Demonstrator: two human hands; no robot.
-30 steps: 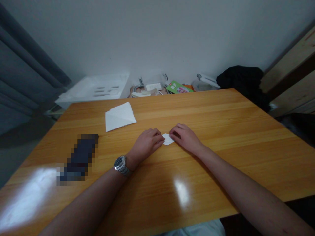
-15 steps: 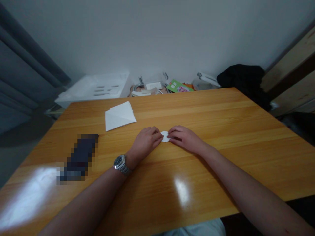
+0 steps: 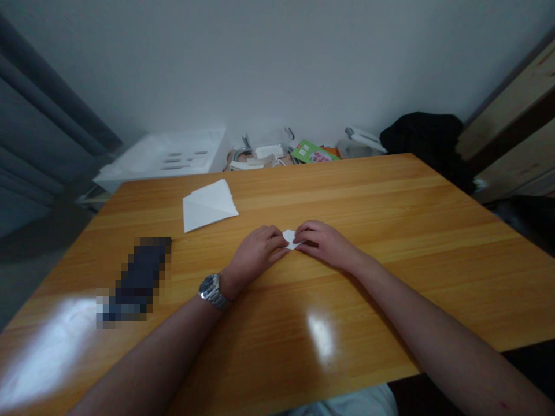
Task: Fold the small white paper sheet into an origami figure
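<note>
A small folded white paper lies near the middle of the wooden table, between my two hands. My left hand pinches its left edge, thumb and fingers pressed together; a metal watch is on that wrist. From the other side my right hand grips the paper's right edge with its fingertips, which cover part of it. Farther left rests a stack of white paper sheets, touched by neither hand.
A dark, pixelated flat object lies at the table's left. Beyond the far edge are a white foam tray, a green booklet, a plastic box and a black cloth or bag.
My left fingers and thumb have shifted slightly right along the near edge of the small paper. The right hand is almost unmoved; the whole view has shifted a little.
</note>
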